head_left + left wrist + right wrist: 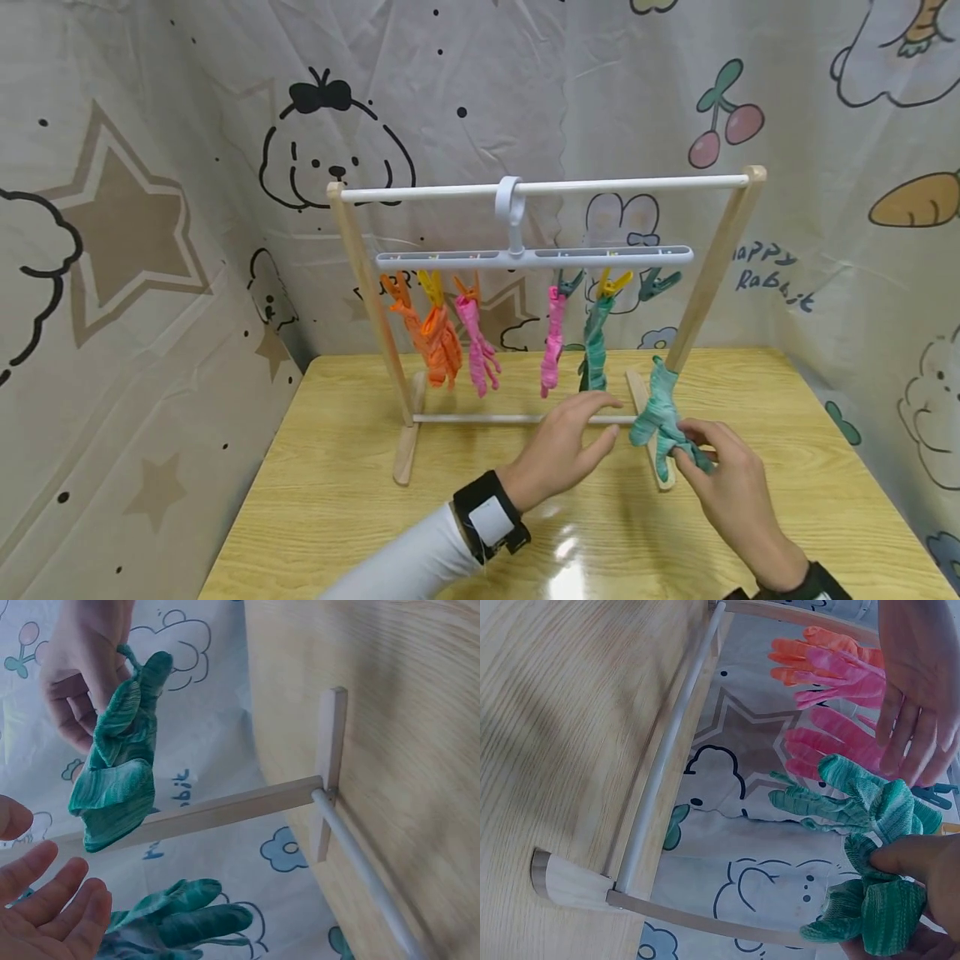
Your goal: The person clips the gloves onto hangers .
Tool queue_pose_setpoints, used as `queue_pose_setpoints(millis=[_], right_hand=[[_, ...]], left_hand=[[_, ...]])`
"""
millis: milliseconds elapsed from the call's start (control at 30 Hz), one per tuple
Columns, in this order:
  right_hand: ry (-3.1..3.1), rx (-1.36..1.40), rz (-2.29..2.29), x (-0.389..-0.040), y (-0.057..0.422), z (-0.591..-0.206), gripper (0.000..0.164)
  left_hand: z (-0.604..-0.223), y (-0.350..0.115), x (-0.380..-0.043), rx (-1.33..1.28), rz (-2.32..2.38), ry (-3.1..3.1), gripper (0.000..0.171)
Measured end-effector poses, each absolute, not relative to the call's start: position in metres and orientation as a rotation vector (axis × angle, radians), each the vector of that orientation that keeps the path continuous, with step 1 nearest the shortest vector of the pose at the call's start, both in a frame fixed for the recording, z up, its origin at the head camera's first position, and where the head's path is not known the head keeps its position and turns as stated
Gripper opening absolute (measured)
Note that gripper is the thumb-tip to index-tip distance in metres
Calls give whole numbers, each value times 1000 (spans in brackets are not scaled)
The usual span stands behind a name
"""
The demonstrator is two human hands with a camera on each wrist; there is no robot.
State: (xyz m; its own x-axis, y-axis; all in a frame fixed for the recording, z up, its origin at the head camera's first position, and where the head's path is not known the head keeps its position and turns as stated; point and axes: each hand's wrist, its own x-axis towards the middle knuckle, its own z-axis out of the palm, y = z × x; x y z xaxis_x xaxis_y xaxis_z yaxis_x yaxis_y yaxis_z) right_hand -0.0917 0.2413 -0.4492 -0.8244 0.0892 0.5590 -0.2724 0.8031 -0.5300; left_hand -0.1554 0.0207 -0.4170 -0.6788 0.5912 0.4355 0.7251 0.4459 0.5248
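Note:
A green knitted glove (660, 417) is pinched between the thumb and fingers of my right hand (727, 483), in front of the rack's right post. My left hand (558, 450) is held out, fingers loosely bent, touching nothing; a gap separates it from that glove in the left wrist view. Beyond it, another green glove (595, 346) hangs from a yellow clip (615, 283). Pink gloves (477, 346) and orange gloves (441, 346) hang farther left. A teal clip (660, 285) at the bar's right end holds nothing.
A white hanger bar (450, 260) hooks over the top rod (637, 185) of a wooden rack. The rack's right post (708, 275), lower rod (480, 418) and feet (405, 454) stand on the wooden table (315, 500). Patterned cloth (465, 67) surrounds the table.

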Motion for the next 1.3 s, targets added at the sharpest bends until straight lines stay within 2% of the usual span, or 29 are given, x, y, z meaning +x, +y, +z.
queue_pose_setpoints(millis=[467,1300], right_hand=[[-2345,198,863,-99,238,-449,37],[-2355,187,902,-102,238,-449,37]], left_hand=[[-394,34,-166,-1172,-1042,-2438,48],[-349,68,-192,-983,-1355,-2561,59]])
